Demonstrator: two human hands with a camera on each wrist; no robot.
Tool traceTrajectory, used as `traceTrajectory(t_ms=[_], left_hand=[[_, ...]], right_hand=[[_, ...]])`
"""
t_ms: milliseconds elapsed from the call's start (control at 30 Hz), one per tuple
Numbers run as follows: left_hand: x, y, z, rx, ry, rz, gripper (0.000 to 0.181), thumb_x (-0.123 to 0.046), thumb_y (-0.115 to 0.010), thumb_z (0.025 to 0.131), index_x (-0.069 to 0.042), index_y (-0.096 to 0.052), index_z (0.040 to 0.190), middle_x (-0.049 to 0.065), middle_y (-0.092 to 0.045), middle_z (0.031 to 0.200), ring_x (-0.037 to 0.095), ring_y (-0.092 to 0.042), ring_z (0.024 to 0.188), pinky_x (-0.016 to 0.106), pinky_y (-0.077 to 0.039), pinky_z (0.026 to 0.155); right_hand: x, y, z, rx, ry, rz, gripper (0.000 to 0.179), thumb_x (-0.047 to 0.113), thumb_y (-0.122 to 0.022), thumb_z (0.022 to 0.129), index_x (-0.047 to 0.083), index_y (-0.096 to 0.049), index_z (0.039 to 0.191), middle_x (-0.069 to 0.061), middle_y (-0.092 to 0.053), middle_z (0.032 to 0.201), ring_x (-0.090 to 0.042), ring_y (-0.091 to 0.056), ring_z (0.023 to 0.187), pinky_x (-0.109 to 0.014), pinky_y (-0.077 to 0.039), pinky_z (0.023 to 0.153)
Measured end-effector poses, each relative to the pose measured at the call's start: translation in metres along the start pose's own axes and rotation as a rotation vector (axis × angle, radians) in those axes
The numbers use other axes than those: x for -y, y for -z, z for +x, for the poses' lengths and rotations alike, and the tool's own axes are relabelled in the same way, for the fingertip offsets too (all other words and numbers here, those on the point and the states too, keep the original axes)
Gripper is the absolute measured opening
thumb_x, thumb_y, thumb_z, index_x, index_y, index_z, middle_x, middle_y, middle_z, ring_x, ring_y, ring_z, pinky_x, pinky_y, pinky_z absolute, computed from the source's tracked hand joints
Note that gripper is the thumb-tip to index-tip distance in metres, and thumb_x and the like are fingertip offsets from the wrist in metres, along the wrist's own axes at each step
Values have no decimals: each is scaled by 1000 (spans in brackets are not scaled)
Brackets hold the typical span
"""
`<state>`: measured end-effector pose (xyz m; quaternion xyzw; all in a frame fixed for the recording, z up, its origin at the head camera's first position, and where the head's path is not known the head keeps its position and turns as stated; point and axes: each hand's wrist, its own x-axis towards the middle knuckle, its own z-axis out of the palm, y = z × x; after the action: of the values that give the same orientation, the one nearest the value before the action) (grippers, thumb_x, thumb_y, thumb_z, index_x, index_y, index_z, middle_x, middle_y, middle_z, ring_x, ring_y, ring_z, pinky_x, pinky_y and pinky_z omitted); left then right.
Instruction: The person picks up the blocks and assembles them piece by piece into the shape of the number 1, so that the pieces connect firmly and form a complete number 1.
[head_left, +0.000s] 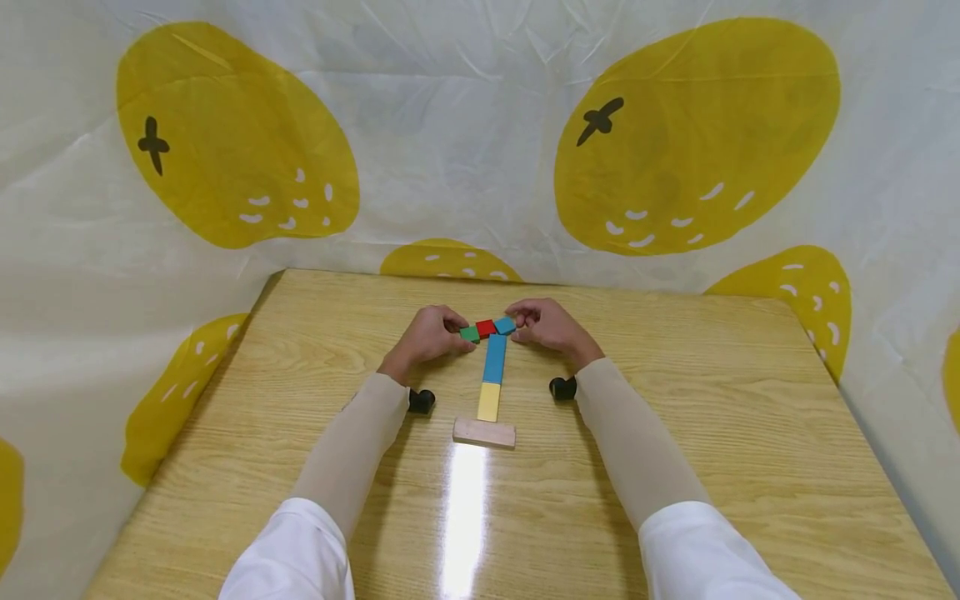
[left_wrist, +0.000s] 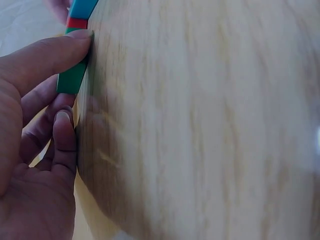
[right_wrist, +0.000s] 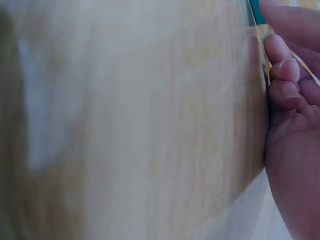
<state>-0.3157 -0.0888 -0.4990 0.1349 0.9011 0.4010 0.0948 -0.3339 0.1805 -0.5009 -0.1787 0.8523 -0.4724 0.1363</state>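
A green block [head_left: 469, 334], a red block [head_left: 486, 328] and a small blue block [head_left: 504, 326] lie in a slightly uneven row. My left hand [head_left: 430, 336] pinches the green block at the row's left end; in the left wrist view its thumb lies along the green face. At the other end, my right hand [head_left: 549, 323] holds the small blue block between thumb and fingers, though the right wrist view catches only a corner of it. Below the row, a long blue block [head_left: 494, 359] and a yellow block [head_left: 489, 402] run down to a plain wooden block [head_left: 484, 432] lying crosswise.
The blocks lie on a wooden table [head_left: 750, 433] with a glossy reflection near its front. A white cloth with yellow fruit shapes [head_left: 457, 125] hangs behind and at the sides. Black wrist devices [head_left: 422, 402] sit at both cuffs.
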Motion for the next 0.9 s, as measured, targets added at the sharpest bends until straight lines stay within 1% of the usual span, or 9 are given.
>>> traceTrajectory(t_ms=[33,67,267,500,733,900], left_hand=[[0,0,0,-1,-2,2,36,-26,-90,83,-8,-80,112,9,-73,104,21,-63,89,31,-55,79],[0,0,0,-3,-3,3,35,-26,-90,83,-8,-80,111,9,-72,104,21,-63,88,31,-54,78],[0,-1,1,-12,8,-6,35,-26,-90,82,-7,-80,110,9,-72,103,20,-62,87,29,-52,77],[0,-2,1,-17,18,1,36,-26,-90,82,-6,-79,111,9,-72,104,21,-61,88,29,-52,78],[1,-2,1,-16,13,-7,37,-25,-89,82,-5,-79,112,9,-71,103,21,-60,87,29,-51,76],[1,-2,1,-11,5,-11,37,-26,-90,82,-7,-79,111,9,-71,103,22,-61,88,30,-52,78]], right_hand=[[0,0,0,-1,-3,0,42,4,-78,91,-2,-69,131,-15,-64,102,-19,-48,79,-25,-43,73],[-5,-1,2,-7,1,-2,42,5,-79,91,0,-69,131,-13,-64,101,-18,-47,79,-24,-43,72],[-5,0,2,-6,15,14,43,5,-78,91,-4,-68,131,-22,-64,105,-18,-46,78,-23,-41,72],[-2,-1,0,-18,-7,2,40,5,-77,92,0,-69,131,-14,-63,102,-17,-47,78,-23,-41,72],[-3,-1,1,-12,-15,6,39,5,-76,93,1,-69,131,-13,-63,102,-19,-47,80,-24,-42,73],[-2,-1,0,-19,-12,-3,40,4,-77,92,0,-69,130,-12,-63,100,-18,-48,80,-24,-43,73]])
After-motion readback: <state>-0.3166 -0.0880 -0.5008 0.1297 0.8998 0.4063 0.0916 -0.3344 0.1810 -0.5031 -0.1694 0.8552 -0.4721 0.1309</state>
